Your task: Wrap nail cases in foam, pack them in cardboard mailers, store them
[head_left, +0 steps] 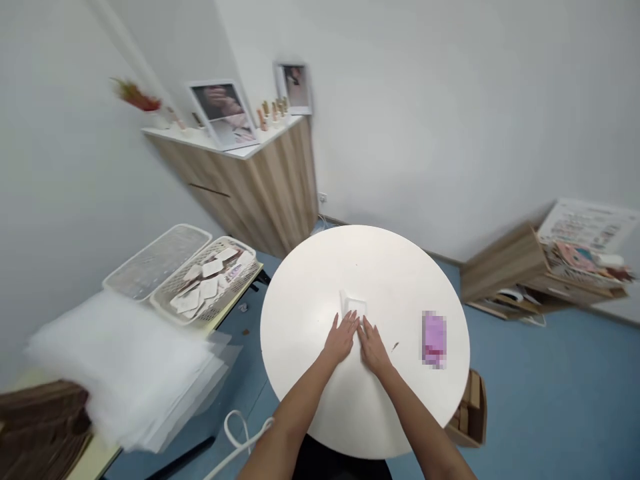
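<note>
My left hand [341,338] and my right hand [373,348] lie flat on the round white table [320,333], fingertips almost meeting. Under and just beyond the fingertips is a flat white rectangular packet [354,308], partly hidden by both hands. Neither hand visibly grips it. To the right, a pink rectangular object [434,339] lies on the tabletop, blurred too much to identify.
To the left, a woven plastic basket [205,283] holds several white square pads, beside a clear tray [157,261]. A pile of translucent sheets [120,367] lies nearer. A cardboard box [470,413] sits at the table's right edge. A white cable [240,433] runs below.
</note>
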A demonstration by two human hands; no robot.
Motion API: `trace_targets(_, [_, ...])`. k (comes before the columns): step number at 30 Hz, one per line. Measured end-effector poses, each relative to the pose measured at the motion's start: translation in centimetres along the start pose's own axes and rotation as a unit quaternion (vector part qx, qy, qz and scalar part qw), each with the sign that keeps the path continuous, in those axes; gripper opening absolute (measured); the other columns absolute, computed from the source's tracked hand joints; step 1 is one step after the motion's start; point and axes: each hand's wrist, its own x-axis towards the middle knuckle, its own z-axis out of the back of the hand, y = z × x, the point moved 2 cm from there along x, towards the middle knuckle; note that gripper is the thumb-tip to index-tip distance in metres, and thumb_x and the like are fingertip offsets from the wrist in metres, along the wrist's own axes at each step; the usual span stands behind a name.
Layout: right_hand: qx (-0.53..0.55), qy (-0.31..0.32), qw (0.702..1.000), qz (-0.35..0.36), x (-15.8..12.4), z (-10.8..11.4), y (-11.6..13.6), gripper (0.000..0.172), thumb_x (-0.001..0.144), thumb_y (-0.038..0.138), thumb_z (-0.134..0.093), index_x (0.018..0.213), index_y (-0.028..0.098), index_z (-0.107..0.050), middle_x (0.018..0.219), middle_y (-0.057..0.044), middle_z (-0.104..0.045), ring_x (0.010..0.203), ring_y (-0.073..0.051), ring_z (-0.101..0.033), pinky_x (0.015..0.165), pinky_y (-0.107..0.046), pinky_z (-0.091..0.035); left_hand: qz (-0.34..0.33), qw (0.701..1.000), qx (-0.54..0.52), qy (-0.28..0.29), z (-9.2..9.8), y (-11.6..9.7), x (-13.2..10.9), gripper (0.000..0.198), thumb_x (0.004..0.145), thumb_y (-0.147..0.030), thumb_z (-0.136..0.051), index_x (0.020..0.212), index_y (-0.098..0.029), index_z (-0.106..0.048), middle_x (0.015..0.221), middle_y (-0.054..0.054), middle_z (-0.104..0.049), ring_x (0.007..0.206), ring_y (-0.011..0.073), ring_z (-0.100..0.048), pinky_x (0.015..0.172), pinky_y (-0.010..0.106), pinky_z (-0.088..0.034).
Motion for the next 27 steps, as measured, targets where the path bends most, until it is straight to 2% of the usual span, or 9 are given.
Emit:
trace_targets(3, [-0.078, 0.063, 0.995, -0.027, 1.4, 1.1, -0.9, 0.07, 0.082, 0.007, -0.038, 0.15, 0.019, -0.03, 0.158, -0.014, -0.024, 0.144, -0.032, -0.024, 0.114, -0.062, -0.015, 0.053, 0.998, -0.018, 0.002, 0.3, -0.7, 1.6, 0.065, 0.09, -0.021, -0.034, 0.153, -0.022, -0.018, 0.16, 0.008, -0.021, 0.148, 0.0236, -0.014, 0.117, 0.059, -0.008])
trace_targets(6, [-0.126, 0.072, 0.989, -0.011, 1.9, 2.2, -1.2, 0.061, 0.082, 0.011, -0.039, 0.142, 0.018, -0.045, 0.155, -0.013, -0.031, 0.144, -0.033, -0.025, 0.112, -0.063, -0.012, 0.099, 0.993, -0.056, 0.013, 1.0, -1.2, 2.0, 0.062, 0.089, -0.023, -0.039, 0.15, -0.02, -0.028, 0.16, 0.011, -0.019, 0.148, 0.028, -0.015, 0.115, 0.061, -0.013])
trace_targets(9, [-0.135, 0.009, 0.99, 0.031, 1.8, 3.2, -1.2, 0.04, 0.086, 0.016, -0.038, 0.117, 0.017, -0.063, 0.139, -0.015, -0.052, 0.138, -0.033, -0.034, 0.111, -0.059, -0.018, 0.116, 0.989, -0.082, -0.027, 2.3, -1.0, 0.2, 0.06, 0.088, -0.021, -0.042, 0.147, -0.017, -0.032, 0.16, 0.012, -0.019, 0.147, 0.0255, -0.016, 0.117, 0.052, -0.017])
trace_targets(12, [-0.106, -0.075, 0.988, 0.079, 1.7, 3.7, -0.5, 0.029, 0.088, 0.019, -0.039, 0.102, 0.018, -0.065, 0.119, -0.015, -0.061, 0.12, -0.03, -0.05, 0.1, -0.05, -0.034, 0.148, 0.98, -0.102, -0.088, 4.0, 0.7, -4.2, 0.052, 0.089, -0.018, -0.042, 0.141, -0.017, -0.04, 0.155, 0.012, -0.033, 0.145, 0.0221, -0.024, 0.119, 0.047, -0.016])
trace_targets(14, [-0.082, -0.103, 0.985, 0.114, 2.2, 3.7, 0.9, 0.026, 0.089, 0.02, -0.04, 0.099, 0.019, -0.063, 0.111, -0.013, -0.062, 0.107, -0.028, -0.056, 0.09, -0.044, -0.04, 0.216, 0.963, -0.122, -0.11, 5.3, 2.6, -8.6, 0.043, 0.09, -0.017, -0.042, 0.133, -0.019, -0.05, 0.14, 0.011, -0.054, 0.136, 0.0211, -0.041, 0.118, 0.045, -0.019])
trace_targets(16, [-0.063, -0.111, 0.98, 0.152, 3.2, 3.4, 3.2, 0.024, 0.089, 0.021, -0.04, 0.099, 0.02, -0.062, 0.108, -0.012, -0.061, 0.099, -0.026, -0.057, 0.083, -0.04, -0.04, 0.333, 0.925, -0.142, -0.118, 6.7, 4.9, -14.0, 0.039, 0.092, -0.017, -0.04, 0.128, -0.022, -0.055, 0.106, 0.006, -0.072, 0.109, 0.0182, -0.064, 0.113, 0.039, -0.031])
trace_targets(19, [-0.037, -0.099, 0.971, 0.214, 5.5, 2.6, 8.9, 0.025, 0.09, 0.021, -0.039, 0.101, 0.02, -0.061, 0.106, -0.011, -0.06, 0.095, -0.025, -0.056, 0.077, -0.037, -0.039, 0.473, 0.86, -0.132, -0.139, 9.1, 8.0, -23.4, 0.035, 0.094, -0.024, -0.042, 0.125, -0.024, -0.058, 0.091, 0.005, -0.074, 0.088, 0.0205, -0.07, 0.088, 0.033, -0.048])
trace_targets(23, [0.0, -0.046, 0.951, 0.307, 7.9, 1.2, 19.5, 0.025, 0.09, 0.018, -0.037, 0.101, 0.019, -0.06, 0.104, -0.01, -0.06, 0.092, -0.022, -0.056, 0.075, -0.034, -0.038, 0.588, 0.78, -0.1, -0.187, 12.1, 10.8, -37.1, 0.032, 0.095, -0.026, -0.042, 0.122, -0.025, -0.06, 0.085, 0.005, -0.073, 0.084, 0.0211, -0.069, 0.078, 0.029, -0.047])
trace_targets(27, [0.016, 0.018, 0.914, 0.404, 8.1, -0.1, 31.6, 0.022, 0.091, 0.017, -0.039, 0.097, 0.018, -0.06, 0.1, -0.008, -0.062, 0.093, -0.021, -0.056, 0.078, -0.032, -0.037, 0.666, 0.707, -0.066, -0.229, 14.7, 12.3, -49.2, 0.028, 0.097, -0.031, -0.041, 0.112, -0.023, -0.063, 0.078, 0.004, -0.069, 0.081, 0.0208, -0.067, 0.075, 0.028, -0.044])
